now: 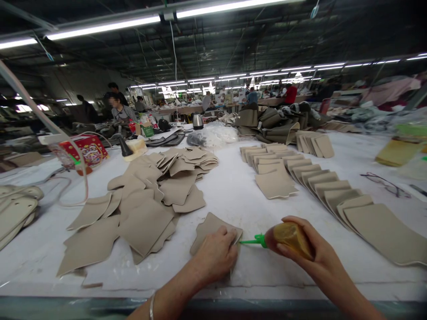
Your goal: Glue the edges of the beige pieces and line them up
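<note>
Near the table's front edge, my left hand (218, 252) is closed on a beige piece (208, 226) lying on the white surface, its fingers near the right edge. My right hand (308, 246) is wrapped round an amber glue bottle (289, 239), tipped on its side. The bottle's green nozzle (255, 241) points left, and its tip is at the edge of the piece by my left fingertips. A loose heap of beige pieces (147, 222) lies to the left. Overlapping rows of similar pieces (327, 189) run along the right.
Glasses (387, 184) and a yellow block (396, 152) lie at the far right. A red box (88, 150), a white cable (80, 164) and a black cone (125, 146) stand at the left. Behind are a kettle (198, 121), dark material (276, 120) and several people.
</note>
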The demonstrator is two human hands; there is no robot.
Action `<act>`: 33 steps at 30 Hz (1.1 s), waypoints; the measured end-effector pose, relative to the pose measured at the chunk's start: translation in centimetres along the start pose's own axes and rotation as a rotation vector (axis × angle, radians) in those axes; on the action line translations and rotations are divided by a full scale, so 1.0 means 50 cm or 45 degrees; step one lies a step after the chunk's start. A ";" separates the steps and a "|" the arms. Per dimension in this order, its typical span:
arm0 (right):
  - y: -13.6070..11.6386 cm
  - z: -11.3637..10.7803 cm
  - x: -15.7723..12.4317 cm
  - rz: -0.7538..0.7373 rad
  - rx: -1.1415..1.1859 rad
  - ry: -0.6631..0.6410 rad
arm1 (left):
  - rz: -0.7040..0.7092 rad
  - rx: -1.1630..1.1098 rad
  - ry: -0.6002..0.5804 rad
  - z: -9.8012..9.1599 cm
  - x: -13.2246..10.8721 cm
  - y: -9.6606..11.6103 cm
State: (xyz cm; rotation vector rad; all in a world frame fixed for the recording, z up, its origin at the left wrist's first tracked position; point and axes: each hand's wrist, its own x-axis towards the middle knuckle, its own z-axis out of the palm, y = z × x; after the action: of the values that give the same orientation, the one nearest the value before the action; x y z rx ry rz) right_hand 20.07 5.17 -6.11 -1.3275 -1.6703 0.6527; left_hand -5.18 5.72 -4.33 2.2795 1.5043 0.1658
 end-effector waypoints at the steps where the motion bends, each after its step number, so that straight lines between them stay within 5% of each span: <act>1: 0.002 0.000 -0.005 0.002 0.024 -0.047 | -0.001 -0.007 -0.003 0.000 0.000 0.000; 9: -0.008 0.003 -0.015 0.049 0.080 -0.014 | -0.018 -0.019 -0.012 -0.005 -0.006 0.003; 13: -0.003 0.012 -0.034 0.087 0.193 -0.124 | -0.027 -0.030 -0.005 -0.002 -0.007 0.002; 27: -0.015 0.027 -0.071 0.152 0.159 0.016 | -0.071 -0.142 -0.013 0.004 -0.007 -0.002; 33: -0.002 0.017 -0.064 0.094 0.204 -0.104 | -0.077 -0.136 -0.030 0.003 -0.006 -0.002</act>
State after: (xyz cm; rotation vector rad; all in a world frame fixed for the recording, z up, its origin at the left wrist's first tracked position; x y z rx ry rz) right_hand 19.44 2.18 -7.44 -1.2665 -1.6032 0.8764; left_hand -5.35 5.43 -4.44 2.1430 1.5134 0.1965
